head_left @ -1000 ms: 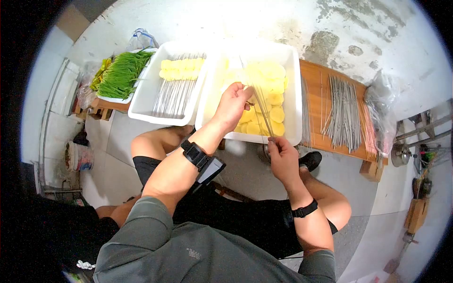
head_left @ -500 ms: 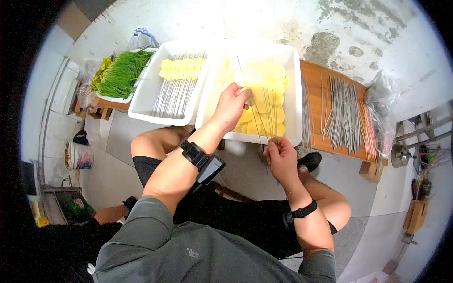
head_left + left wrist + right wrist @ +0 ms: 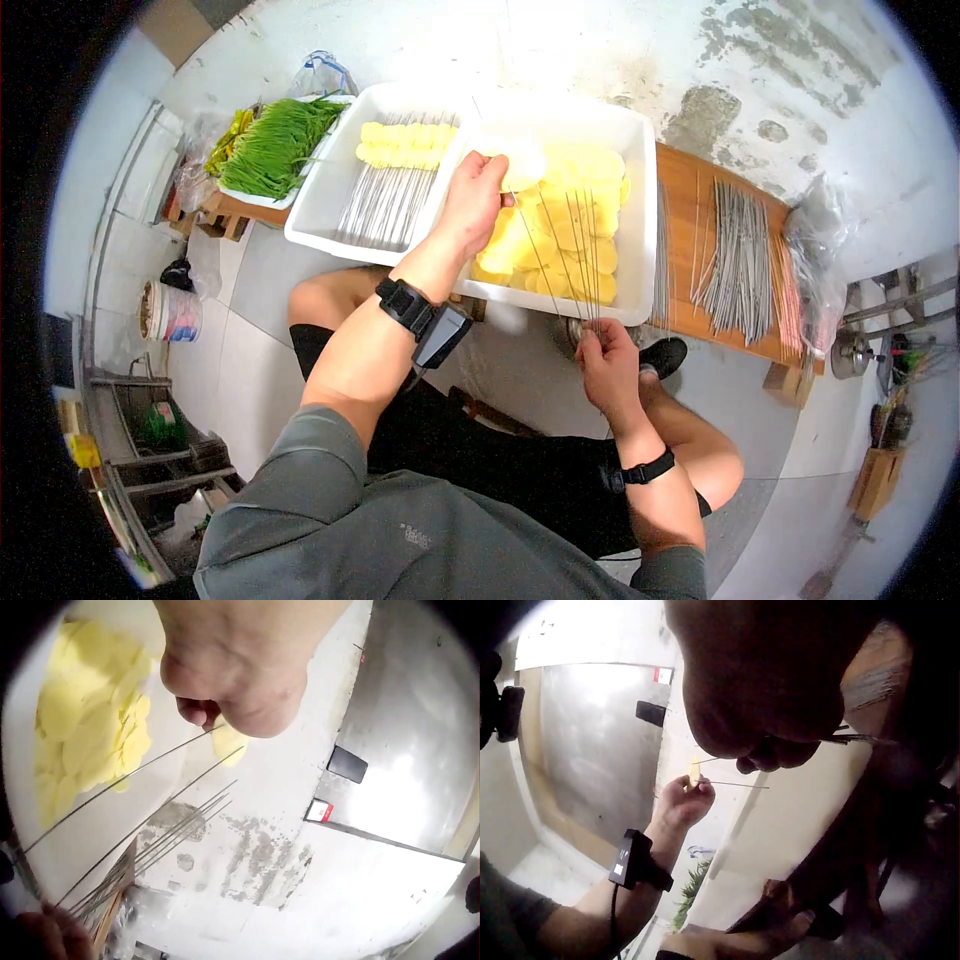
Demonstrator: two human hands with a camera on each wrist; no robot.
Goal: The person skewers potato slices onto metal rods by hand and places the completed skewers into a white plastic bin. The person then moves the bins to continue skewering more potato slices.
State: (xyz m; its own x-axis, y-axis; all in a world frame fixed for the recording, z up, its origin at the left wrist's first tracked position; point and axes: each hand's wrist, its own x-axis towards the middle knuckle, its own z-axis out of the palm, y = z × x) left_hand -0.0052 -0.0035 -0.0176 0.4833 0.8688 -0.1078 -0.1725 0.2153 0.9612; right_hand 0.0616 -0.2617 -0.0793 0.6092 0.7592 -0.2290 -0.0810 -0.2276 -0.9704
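Observation:
My left hand (image 3: 474,203) pinches pale yellow slices (image 3: 522,165) above the divide between two white tubs; the left wrist view shows a slice (image 3: 229,742) at its fingertips, with a thin skewer end at it. Several long metal skewers (image 3: 575,240) fan upward from my right hand (image 3: 610,370), whose fingers grip their lower ends at the near rim of the right tub (image 3: 640,240). Loose yellow slices (image 3: 520,245) fill that tub. In the right wrist view my right hand (image 3: 765,690) is dark, and the left hand (image 3: 684,804) holds the slice beyond it.
The left tub (image 3: 300,215) holds skewered slices (image 3: 405,145) in rows. Left of it lies a tray of green stalks (image 3: 275,150). Many grey skewers (image 3: 740,260) rest on the wooden board (image 3: 680,180) at the right, beside a clear plastic bag (image 3: 820,230). A bucket (image 3: 170,312) stands on the floor.
My left hand has moved up and slightly left with the slices, away from the right hand. The skewers in my right hand are more spread. The head view has shifted slightly.

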